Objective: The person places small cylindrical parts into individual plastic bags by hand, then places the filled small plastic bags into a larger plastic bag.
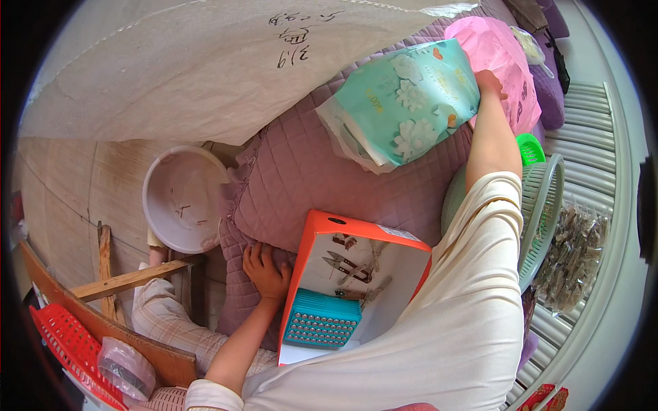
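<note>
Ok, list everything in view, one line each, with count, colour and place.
Quilted cushion: one, mauve, centre, under the left hand.
Orange box: one, white inside, lower centre, holding small snips and a teal tray.
Snips: a few, dark, in the box.
Teal tray: one, in the box's lower end.
Teal packet: one, floral print, upper centre.
Pink bag: one, upper right, at the right hand.
Basin: one, pale pink, left, on the floor.
Green basket: one, right.
Red basket: one, lower left.
White sack: one, top left.
Left hand: resting on the cushion.
Right hand: reaching to the pink bag, grip hidden.
</note>
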Demonstrator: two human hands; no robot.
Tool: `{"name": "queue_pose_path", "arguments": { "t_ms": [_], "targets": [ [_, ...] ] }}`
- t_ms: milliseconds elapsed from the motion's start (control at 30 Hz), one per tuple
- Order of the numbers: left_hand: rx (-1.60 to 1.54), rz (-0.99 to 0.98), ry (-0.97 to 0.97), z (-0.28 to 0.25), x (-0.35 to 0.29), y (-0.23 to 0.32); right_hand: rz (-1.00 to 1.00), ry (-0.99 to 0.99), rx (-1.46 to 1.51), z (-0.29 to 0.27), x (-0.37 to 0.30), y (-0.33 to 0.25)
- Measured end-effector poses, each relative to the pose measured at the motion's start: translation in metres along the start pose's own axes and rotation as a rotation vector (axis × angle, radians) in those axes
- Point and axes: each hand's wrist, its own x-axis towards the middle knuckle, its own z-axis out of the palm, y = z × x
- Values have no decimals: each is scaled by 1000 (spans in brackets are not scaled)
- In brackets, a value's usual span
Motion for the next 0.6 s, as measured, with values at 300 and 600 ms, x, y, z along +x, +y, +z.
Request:
{"name": "queue_pose_path", "arguments": {
  "t_ms": [300,600],
  "targets": [
    [10,-3,12,0,0,2,39,807,1005,28,65,15],
    [-7,-4,5,-2,0,0,847,-456,2318,-4,75,39]
  ]
}}
